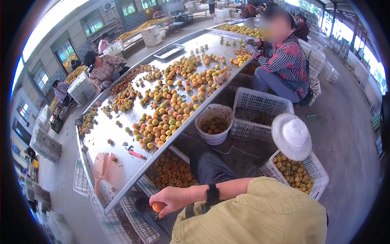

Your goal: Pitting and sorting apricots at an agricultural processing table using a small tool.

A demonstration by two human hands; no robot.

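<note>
My right hand [172, 200], a dark band on its wrist, is closed around an orange apricot [159, 206] beside the table's near edge. Its thumb lies on the near side of the fruit. My left hand does not show. Just beyond my right hand, under the table edge, a crate holds a heap of split apricot halves [170, 171]. On the metal table [122, 142] lie many whole apricots [160, 128], yellow-green to orange. A red-handled tool [137, 154] and a pinkish scoop [102, 167] rest at the table's near end.
Right of the table stand a white bucket [213, 138] with fruit inside and a white crate [260, 110]. A white hat [291, 136] covers part of a crate of whole apricots [293, 173]. A co-worker [282, 67] sits at the table's right; another [103, 71] sits across it.
</note>
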